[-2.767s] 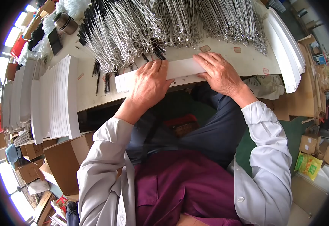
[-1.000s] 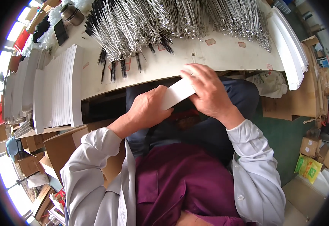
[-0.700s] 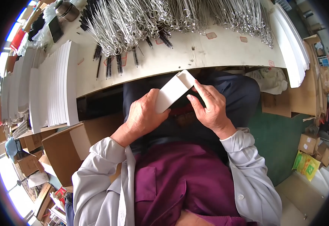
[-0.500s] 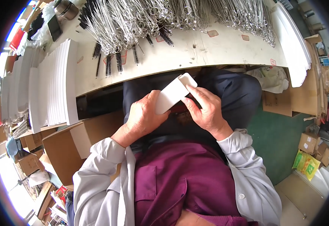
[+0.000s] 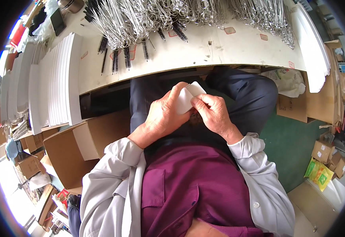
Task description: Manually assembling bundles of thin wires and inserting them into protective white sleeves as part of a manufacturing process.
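Both hands meet above my lap around a small white carton (image 5: 184, 100). My left hand (image 5: 162, 114) is wrapped about its body, with the fingers along the far side. With thumb and fingertips pinched together, my right hand (image 5: 215, 115) grips the carton's right edge near its end flap (image 5: 196, 89). The flap stands up at the far end; the carton's inside cannot be seen. Beyond my hands, on the table (image 5: 188, 53), lies a heap of wire-handled brushes (image 5: 148, 19) with looped ends and black bristles.
Flat white cartons stand in a row (image 5: 58, 81) at the table's left, and more lie stacked (image 5: 308, 49) at its right edge. An open cardboard box (image 5: 67, 152) sits by my left arm. At the far left are a dark phone (image 5: 57, 22) and a metal flask (image 5: 71, 5).
The carton has tipped and now looks shorter from above. My left hand has moved right and up around it. My right fingers have gone from spread along it to a pinch at its edge.
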{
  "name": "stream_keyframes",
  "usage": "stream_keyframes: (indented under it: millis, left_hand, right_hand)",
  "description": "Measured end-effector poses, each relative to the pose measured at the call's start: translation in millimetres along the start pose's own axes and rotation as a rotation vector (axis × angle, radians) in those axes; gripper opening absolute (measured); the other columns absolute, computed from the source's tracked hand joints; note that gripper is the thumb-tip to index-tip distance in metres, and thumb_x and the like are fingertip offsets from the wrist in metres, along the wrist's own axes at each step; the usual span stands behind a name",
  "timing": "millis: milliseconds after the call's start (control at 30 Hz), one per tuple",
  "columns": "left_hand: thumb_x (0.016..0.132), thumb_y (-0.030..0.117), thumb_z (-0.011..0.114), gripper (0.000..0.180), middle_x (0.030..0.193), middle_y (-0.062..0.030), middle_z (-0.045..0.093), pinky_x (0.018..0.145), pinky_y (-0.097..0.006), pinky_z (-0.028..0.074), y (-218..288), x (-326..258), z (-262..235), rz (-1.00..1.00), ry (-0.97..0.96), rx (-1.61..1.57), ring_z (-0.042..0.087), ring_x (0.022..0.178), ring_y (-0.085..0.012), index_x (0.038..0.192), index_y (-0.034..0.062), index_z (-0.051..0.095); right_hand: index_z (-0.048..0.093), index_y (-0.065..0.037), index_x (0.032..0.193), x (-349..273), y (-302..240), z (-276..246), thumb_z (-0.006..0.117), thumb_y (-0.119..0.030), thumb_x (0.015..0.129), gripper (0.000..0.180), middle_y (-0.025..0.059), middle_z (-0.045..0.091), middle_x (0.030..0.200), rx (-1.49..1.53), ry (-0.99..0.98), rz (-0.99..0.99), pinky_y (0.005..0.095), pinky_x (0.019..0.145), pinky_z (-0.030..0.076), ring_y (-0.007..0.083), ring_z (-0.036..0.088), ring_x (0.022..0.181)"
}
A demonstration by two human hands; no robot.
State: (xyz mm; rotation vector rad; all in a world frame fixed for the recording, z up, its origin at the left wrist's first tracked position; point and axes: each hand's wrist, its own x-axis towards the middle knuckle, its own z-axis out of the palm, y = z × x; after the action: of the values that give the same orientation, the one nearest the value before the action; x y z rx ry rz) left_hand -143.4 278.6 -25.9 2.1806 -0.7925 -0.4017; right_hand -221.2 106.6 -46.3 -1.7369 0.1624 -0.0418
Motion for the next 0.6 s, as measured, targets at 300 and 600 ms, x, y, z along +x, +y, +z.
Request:
stream_keyframes:
  millis: [300, 600]
  left_hand:
    - [0.081, 0.022, 0.081, 0.055, 0.104, -0.0179, 0.071, 0.076, -0.047, 0.062, -8.6, -3.0, 9.6, 0.032, -0.077, 0.016, 0.073, 0.091, -0.0403, 0.128, 0.0135, 0.053]
    - [0.082, 0.022, 0.080, 0.043, 0.101, -0.0174, 0.070, 0.068, -0.048, 0.062, -10.5, -9.6, 19.0, 0.026, -0.008, 0.041, 0.073, 0.083, -0.0400, 0.114, 0.0098, 0.054]
  right_hand:
    - [0.070, 0.001, 0.096, -9.0, 4.4, 10.2, 0.069, -0.016, 0.099, 0.017, 0.0159, 0.071, 0.075, -0.147, 0.033, -0.113, 0.0349, 0.058, 0.052, 0.0203, 0.070, 0.064]
    - [0.067, 0.006, 0.119, -14.4, 6.0, 16.4, 0.071, -0.013, 0.099, 0.028, 0.0187, 0.077, 0.097, 0.159, 0.104, 0.110, 0.0339, 0.075, 0.060, 0.0242, 0.077, 0.086]
